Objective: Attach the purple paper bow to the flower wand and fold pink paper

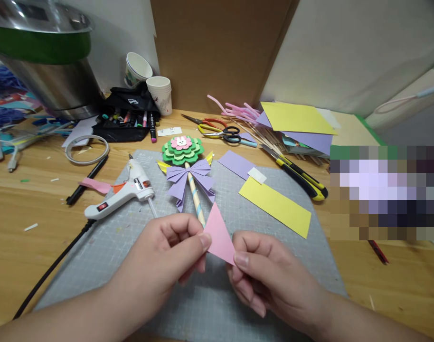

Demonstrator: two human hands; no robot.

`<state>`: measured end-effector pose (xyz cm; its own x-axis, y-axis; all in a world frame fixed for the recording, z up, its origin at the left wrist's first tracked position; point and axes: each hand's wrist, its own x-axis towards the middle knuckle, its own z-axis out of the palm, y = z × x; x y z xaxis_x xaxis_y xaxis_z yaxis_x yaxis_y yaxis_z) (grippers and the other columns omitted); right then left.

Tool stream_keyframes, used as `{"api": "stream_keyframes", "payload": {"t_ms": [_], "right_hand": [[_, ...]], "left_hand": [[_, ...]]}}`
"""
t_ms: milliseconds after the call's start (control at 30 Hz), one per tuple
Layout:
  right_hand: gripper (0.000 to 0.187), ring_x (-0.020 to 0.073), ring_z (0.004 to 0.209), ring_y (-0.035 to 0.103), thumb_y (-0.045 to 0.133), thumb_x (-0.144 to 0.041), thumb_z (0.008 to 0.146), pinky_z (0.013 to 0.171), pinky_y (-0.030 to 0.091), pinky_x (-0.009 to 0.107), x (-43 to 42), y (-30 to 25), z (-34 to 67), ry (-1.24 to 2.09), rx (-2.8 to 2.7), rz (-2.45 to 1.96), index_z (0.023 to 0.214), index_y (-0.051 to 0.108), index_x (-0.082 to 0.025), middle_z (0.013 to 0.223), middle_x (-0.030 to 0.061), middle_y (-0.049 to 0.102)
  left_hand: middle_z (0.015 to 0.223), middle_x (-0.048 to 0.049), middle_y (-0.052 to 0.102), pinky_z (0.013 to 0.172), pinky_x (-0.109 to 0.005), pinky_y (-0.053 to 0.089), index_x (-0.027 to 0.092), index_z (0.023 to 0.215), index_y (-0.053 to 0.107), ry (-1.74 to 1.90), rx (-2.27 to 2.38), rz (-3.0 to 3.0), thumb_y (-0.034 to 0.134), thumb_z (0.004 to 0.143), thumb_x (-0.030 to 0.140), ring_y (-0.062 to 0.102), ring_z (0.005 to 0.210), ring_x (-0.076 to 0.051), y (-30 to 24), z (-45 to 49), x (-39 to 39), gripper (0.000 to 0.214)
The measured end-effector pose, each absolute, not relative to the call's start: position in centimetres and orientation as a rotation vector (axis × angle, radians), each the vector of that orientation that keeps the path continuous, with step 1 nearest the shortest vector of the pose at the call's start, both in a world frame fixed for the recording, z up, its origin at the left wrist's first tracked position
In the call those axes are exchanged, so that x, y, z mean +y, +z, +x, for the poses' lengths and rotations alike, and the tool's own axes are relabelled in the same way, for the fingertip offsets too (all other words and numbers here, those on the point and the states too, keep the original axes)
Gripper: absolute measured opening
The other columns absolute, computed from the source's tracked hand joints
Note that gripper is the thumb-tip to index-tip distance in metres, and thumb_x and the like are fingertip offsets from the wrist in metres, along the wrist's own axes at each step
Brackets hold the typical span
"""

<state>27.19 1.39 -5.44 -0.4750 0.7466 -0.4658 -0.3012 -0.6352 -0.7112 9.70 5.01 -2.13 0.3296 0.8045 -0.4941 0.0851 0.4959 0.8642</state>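
A small pink paper triangle [220, 236] is held up above the grey cutting mat [274, 289]. My left hand [170, 251] pinches its left corner between thumb and finger, and my right hand [265, 270] pinches the lower right corner. Just beyond lies a paper flower [183, 149] with layered green petals and a pink centre bearing a white rabbit face. Its striped stick [194, 194] carries a purple pleated paper bow [202, 175] and yellow paper leaves; the stick's lower end is hidden behind my left hand and the triangle.
A white glue gun [126, 192] lies left on the mat, its cord running toward me. Yellow [277, 206] and purple paper strips [236, 164] lie right, near a utility knife [297, 175]. Scissors [220, 133], a pen case [124, 116] and paper cups [159, 95] are farther back.
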Motion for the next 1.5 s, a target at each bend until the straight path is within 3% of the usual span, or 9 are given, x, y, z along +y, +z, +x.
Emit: {"api": "stream_keyframes", "payload": {"t_ms": [167,233,300,400,533,700,967,1500], "right_hand": [[0.024,0.0026,0.029,0.034,0.061,-0.031,0.079,0.030,0.020,0.014,1.6,-5.3,27.2,2.186,-0.528,-0.861,0.062,0.055,-0.015,0.043,-0.0053,0.050],[0.021,0.0025,0.028,0.032,0.058,-0.027,0.078,0.030,0.022,0.013,1.9,-5.1,27.4,2.250,-0.396,-0.768,0.062,0.056,-0.015,0.044,-0.0052,0.049],[0.018,0.0025,0.027,0.030,0.056,-0.025,0.078,0.029,0.025,0.012,2.1,-5.1,27.6,2.393,-0.257,-0.662,0.062,0.055,-0.016,0.044,-0.0059,0.048],[0.020,0.0041,0.026,0.031,0.053,-0.028,0.079,0.026,0.025,0.013,2.1,-5.4,27.8,2.581,-0.216,-0.523,0.063,0.055,-0.017,0.044,-0.0053,0.048],[0.034,0.0050,0.030,0.041,0.052,-0.043,0.086,0.029,0.022,0.013,1.8,-5.4,27.6,2.232,-0.506,-0.737,0.069,0.057,-0.015,0.048,-0.0023,0.053],[0.026,0.0082,0.051,0.054,0.074,-0.039,0.075,0.043,0.038,0.017,1.4,-4.8,27.2,1.741,-0.877,-0.979,0.085,0.063,-0.018,0.068,-0.0011,0.060],[0.023,0.0106,0.047,0.059,0.074,-0.037,0.077,0.047,0.047,0.022,0.9,-4.7,26.9,1.702,-0.920,-1.062,0.069,0.066,-0.016,0.055,0.0006,0.063],[0.025,0.0081,0.045,0.061,0.063,-0.033,0.087,0.047,0.047,0.017,0.1,-4.5,27.0,1.538,-1.096,-1.079,0.068,0.060,-0.018,0.058,-0.0016,0.063]], "left_hand": [[0.051,0.0060,0.050,0.041,-0.019,0.030,0.020,0.063,0.051,0.653,1.110,1.035,0.065,0.076,0.037,0.038,0.043,-0.007,-2.6,9.8,4.7,0.026],[0.068,0.0043,0.056,0.052,-0.021,0.040,0.023,0.078,0.056,0.866,1.127,1.238,0.075,0.069,0.035,0.048,0.057,-0.011,-2.8,9.6,4.4,0.024],[0.091,0.0009,0.061,0.071,-0.025,0.044,0.027,0.093,0.061,1.071,1.121,1.554,0.084,0.060,0.027,0.054,0.082,-0.017,-2.7,9.4,4.3,0.040],[0.092,-0.0001,0.066,0.086,-0.031,0.040,0.028,0.085,0.069,1.052,1.001,1.926,0.074,0.071,0.014,0.056,0.092,-0.020,-2.3,9.1,4.4,0.021],[0.067,0.0028,0.065,0.070,-0.027,0.043,0.024,0.070,0.065,0.848,1.035,1.686,0.066,0.081,0.021,0.058,0.070,-0.015,-2.2,8.9,4.5,0.011],[0.061,0.0051,0.052,0.057,-0.022,0.039,0.021,0.062,0.054,0.721,1.181,1.299,0.067,0.079,0.032,0.048,0.060,-0.012,-2.6,9.1,4.5,0.023],[0.063,0.0041,0.053,0.059,-0.022,0.038,0.020,0.061,0.051,0.651,1.108,1.231,0.065,0.079,0.035,0.048,0.063,-0.012,-2.4,9.2,4.2,0.027],[0.059,0.0048,0.053,0.054,-0.021,0.036,0.019,0.059,0.054,0.664,1.041,1.102,0.071,0.073,0.035,0.046,0.058,-0.010,-2.9,9.3,4.2,0.027]]}}
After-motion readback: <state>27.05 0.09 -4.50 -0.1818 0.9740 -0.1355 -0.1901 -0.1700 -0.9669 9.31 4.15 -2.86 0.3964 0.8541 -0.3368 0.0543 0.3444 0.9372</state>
